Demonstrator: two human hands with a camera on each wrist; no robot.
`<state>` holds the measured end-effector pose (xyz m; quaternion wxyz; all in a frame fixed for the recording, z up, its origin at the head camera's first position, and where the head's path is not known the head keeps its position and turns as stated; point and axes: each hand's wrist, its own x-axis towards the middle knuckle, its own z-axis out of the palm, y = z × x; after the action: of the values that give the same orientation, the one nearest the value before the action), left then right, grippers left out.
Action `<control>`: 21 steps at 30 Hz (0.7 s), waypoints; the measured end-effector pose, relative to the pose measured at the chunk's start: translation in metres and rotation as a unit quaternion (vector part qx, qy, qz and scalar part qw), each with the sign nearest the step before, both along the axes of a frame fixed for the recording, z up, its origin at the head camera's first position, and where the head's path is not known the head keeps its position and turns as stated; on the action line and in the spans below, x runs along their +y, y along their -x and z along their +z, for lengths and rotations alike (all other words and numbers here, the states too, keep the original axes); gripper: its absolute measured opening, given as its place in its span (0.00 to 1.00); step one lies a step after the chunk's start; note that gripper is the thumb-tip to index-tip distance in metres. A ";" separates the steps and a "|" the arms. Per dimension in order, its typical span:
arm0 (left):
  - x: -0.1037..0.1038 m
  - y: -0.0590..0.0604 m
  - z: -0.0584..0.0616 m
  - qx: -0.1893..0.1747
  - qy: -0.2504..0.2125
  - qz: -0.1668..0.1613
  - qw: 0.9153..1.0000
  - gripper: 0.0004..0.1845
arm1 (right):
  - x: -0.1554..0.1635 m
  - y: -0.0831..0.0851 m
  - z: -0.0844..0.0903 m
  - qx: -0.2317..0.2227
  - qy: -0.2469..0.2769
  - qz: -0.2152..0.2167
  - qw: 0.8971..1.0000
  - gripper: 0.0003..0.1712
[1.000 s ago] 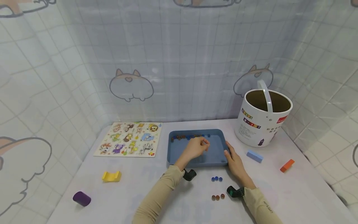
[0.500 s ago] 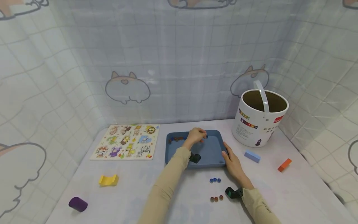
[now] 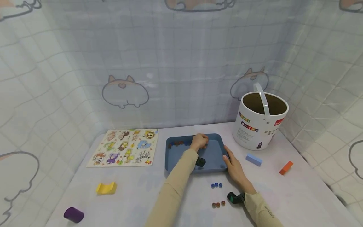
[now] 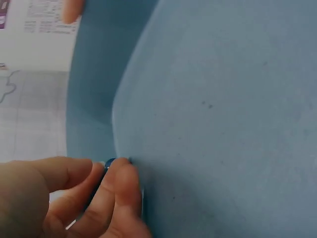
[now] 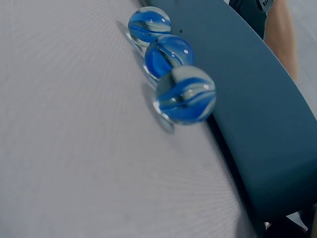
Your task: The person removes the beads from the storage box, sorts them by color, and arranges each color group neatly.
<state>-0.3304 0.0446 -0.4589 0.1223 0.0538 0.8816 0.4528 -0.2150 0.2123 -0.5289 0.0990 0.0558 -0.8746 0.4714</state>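
Note:
My left hand is at the far side of the blue tray. In the left wrist view, its thumb and fingers pinch a blue marble by the tray wall, mostly hidden. A row of brown and blue marbles runs along the tray's far wall, partly behind this hand. My right hand rests against the tray's right wall, fingers fairly straight, thumb at the rim. In front of the tray lie three blue marbles, glassy with swirls in the right wrist view, and three brown marbles.
A white bucket with a handle stands at the back right, near a light-blue block and an orange block. On the left are an animal puzzle board, a yellow block and a purple cylinder.
My left hand has moved from over the tray's middle to its far wall, its fingers now closed together there. My right hand stays at the tray's right side. The head view has shifted slightly.

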 end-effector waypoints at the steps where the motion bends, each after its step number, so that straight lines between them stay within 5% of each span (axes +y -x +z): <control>1: 0.001 0.000 0.000 0.004 0.014 0.001 1.000 0.15 | 0.000 0.000 0.000 0.000 0.001 0.000 1.000 0.32; 6: 0.007 0.004 -0.001 0.022 0.086 0.008 0.996 0.16 | -0.001 -0.001 -0.001 0.003 -0.001 -0.002 1.000 0.32; 14: 0.002 0.005 -0.007 0.032 0.122 0.006 0.992 0.29 | -0.002 -0.002 0.000 0.007 -0.005 0.002 1.000 0.32; 18: -0.003 0.002 -0.004 0.024 0.085 -0.014 0.996 0.19 | -0.002 -0.002 -0.001 0.006 -0.006 0.002 1.000 0.32; 21: -0.008 -0.002 0.001 0.007 0.012 -0.027 1.000 0.09 | -0.001 -0.002 -0.001 0.008 -0.008 0.001 1.000 0.32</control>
<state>-0.3286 0.0366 -0.4574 0.1287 0.0793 0.8860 0.4383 -0.2134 0.2115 -0.5297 0.1051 0.0611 -0.8776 0.4637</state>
